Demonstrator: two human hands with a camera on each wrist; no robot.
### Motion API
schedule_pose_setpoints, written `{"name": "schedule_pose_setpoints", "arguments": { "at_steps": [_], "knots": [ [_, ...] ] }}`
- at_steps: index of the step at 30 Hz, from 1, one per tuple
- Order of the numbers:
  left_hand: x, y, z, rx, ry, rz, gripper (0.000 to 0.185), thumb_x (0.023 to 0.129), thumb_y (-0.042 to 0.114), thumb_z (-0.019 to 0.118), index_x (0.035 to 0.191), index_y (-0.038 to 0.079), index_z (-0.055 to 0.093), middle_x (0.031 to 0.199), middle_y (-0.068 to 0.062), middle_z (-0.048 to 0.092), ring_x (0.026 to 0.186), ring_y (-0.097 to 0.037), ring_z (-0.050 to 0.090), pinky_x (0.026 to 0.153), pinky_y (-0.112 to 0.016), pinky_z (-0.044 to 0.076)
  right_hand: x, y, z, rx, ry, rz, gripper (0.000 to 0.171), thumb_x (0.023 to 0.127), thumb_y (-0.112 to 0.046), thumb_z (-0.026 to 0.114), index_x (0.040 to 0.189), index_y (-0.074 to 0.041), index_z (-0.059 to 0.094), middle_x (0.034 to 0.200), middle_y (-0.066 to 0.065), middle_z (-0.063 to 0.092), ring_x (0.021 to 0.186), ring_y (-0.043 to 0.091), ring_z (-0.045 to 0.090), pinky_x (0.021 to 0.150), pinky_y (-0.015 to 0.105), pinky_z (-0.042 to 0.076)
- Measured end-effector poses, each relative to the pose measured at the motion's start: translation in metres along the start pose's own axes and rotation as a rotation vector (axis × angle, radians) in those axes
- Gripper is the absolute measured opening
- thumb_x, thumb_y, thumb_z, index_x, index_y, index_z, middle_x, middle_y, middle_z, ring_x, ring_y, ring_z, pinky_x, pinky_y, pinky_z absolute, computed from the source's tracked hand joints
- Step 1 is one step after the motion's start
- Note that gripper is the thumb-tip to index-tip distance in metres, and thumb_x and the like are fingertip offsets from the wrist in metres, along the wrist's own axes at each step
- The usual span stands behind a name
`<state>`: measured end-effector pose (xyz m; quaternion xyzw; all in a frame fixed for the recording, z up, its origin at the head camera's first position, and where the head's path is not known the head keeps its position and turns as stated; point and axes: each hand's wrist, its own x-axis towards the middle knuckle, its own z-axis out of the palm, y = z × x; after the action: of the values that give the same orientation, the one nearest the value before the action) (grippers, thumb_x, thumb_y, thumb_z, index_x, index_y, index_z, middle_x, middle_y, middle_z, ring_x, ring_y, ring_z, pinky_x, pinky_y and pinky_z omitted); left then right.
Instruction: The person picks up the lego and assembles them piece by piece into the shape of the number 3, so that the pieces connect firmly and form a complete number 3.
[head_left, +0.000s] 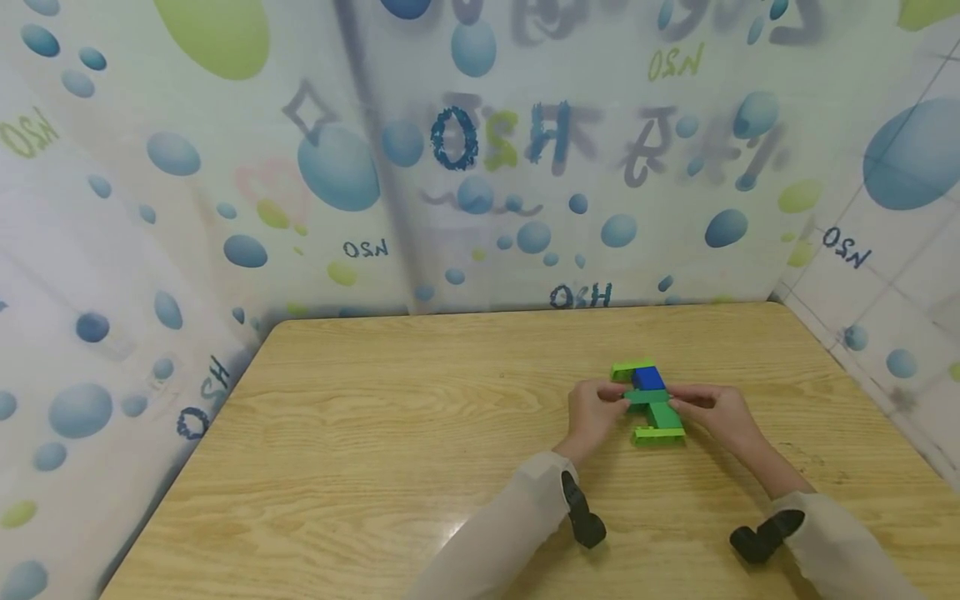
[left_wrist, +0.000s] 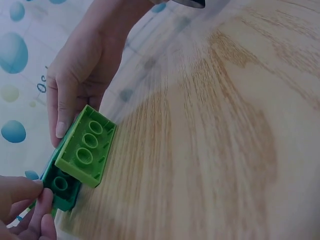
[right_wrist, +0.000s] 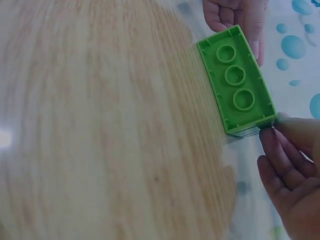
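Toy-brick stack (head_left: 651, 403) pinched from both sides, right of centre on the wooden table (head_left: 375, 433).

Long axis ran away from the body; lime-green brick (head_left: 658, 434) at near end, blue brick (head_left: 648, 378) toward far end. Left hand (head_left: 596, 411) gripped left flank of dark-green middle piece, fingertips closed on it; right hand (head_left: 712, 410) held opposite flank. Both equally near, stack lying squarely between.

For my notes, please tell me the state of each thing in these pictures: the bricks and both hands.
block assembly: bricks joined, lying on the table, held from both sides.
blue brick: attached at the far part.
left hand: pinches the assembly.
right hand: grips the assembly.
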<state>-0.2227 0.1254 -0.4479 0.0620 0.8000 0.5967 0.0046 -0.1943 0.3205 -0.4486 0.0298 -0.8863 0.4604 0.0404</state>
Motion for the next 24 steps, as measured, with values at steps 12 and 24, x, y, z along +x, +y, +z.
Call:
{"name": "schedule_pose_setpoints", "arguments": {
  "at_steps": [12, 24],
  "knots": [
    [-0.001, 0.003, -0.002, 0.019, -0.025, -0.021, 0.013, 0.074, 0.001, 0.073, 0.087, 0.004, 0.074, 0.076, 0.001, 0.065, 0.065, -0.003, 0.056, 0.057, -0.017, 0.043, 0.001, -0.002, -0.004, -0.006, -0.057, 0.056, 0.043, 0.088, -0.028, 0.062, 0.116, 0.005, 0.060, 0.114, 0.023, 0.059, 0.085, -0.009, 0.051, 0.071, 0.017, 0.046],
    [0.004, -0.006, -0.021, -0.065, -0.206, -0.043, 0.017, 0.081, 0.004, 0.068, 0.098, 0.004, 0.070, 0.077, -0.002, 0.065, 0.065, -0.008, 0.060, 0.056, -0.023, 0.047, 0.004, 0.009, -0.013, 0.031, -0.109, 0.055, 0.049, 0.092, -0.034, 0.054, 0.123, 0.004, 0.055, 0.120, 0.022, 0.055, 0.090, -0.008, 0.052, 0.076, 0.018, 0.044]
  ]
}}
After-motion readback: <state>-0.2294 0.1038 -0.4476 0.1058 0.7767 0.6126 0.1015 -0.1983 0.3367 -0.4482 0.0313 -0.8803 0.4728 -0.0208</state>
